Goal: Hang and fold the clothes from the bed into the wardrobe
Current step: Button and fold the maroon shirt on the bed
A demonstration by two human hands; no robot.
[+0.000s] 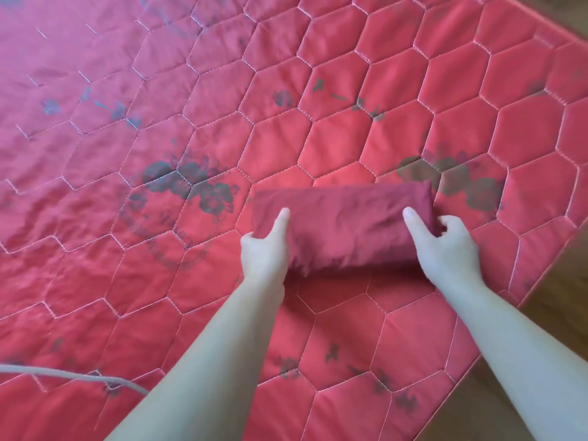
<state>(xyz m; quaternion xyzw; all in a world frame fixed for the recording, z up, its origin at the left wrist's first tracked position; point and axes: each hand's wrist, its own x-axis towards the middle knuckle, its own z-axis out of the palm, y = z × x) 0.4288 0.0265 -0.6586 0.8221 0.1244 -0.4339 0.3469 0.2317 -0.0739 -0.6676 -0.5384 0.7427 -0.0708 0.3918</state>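
Note:
A dark red garment [345,222], folded into a compact rectangle, lies on the red quilted bed cover [159,122] near the bed's right side. My left hand [265,246] grips its near left corner, thumb on top and fingers tucked underneath. My right hand [445,246] grips the right end, thumb on top and fingers curled round the edge. The near edge of the bundle is raised a little off the cover. The wardrobe is out of view.
The cover has hexagon stitching and dark flower prints. A grey cable [73,375] crosses the near left corner. Wooden floor [547,313] shows beyond the bed's right edge and at the top right.

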